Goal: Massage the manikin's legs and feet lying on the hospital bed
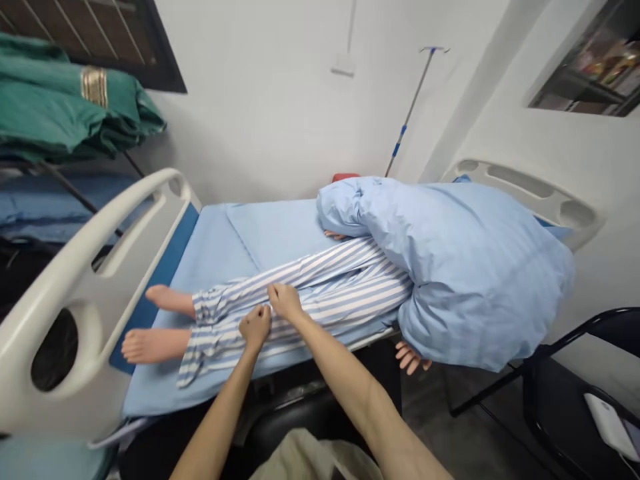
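A figure in blue-and-white striped pyjama trousers (pixel 325 287) lies on a hospital bed (pixel 215 247), bare feet (pixel 155 343) toward the left footboard. A light blue duvet (pixel 465 267) is bunched over its upper body, and one of its hands (pixel 413 357) hangs off the near edge. My left hand (pixel 255 327) is closed, pinching the striped fabric at the near leg. My right hand (pixel 284 300) rests beside it with fingers curled, gripping the trouser fabric on the leg.
White plastic footboard (pixel 80 280) stands at left, a matching headboard (pixel 530 193) at right against the wall. A black chair (pixel 575 373) sits at lower right. An IV pole (pixel 413 107) leans behind the bed. Green cloth (pixel 60 107) lies on a shelf upper left.
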The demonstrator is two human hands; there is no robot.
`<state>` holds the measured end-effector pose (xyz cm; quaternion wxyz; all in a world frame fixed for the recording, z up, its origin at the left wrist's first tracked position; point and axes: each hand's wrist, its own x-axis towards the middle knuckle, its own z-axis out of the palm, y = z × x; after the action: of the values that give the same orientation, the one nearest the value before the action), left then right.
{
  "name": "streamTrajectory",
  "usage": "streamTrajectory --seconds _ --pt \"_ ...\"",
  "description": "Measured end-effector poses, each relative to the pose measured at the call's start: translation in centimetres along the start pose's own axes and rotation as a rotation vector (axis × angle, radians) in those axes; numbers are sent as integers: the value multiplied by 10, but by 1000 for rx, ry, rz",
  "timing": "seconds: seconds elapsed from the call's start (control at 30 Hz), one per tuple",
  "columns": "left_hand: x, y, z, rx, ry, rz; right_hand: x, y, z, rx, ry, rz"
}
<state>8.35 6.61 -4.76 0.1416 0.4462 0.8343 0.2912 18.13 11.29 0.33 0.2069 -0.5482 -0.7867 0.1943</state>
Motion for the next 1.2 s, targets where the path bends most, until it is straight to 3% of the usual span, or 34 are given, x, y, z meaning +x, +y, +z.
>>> streamTrajectory --seconds 0.2,0.3,0.4,0.5,0.63,0.83,0.97,1.03,1.2 --pt "1 3 -11 -321 15 5 -4 38 21 -45 -76 140" --pt "6 12 -14 -502 59 49 -8 45 28 -45 -65 116" --pt "10 22 -6 -642 72 4 -9 45 29 -53 -50 105" --pt "8 24 11 -533 71 -75 -9 46 31 -76 -46 100" --pt "2 18 26 -240 65 -63 -10 48 34 -107 -57 89" --pt "0 18 24 -143 -5 -45 0 47 6 -88 -168 -52" --pt "-1 21 23 -118 -11 -60 -1 50 -10 -56 -64 -132" --pt "-1 21 23 -115 -14 -55 -9 55 -6 -56 -41 -110" --pt "0 17 22 -152 -55 -28 -29 67 17 -144 4 114"
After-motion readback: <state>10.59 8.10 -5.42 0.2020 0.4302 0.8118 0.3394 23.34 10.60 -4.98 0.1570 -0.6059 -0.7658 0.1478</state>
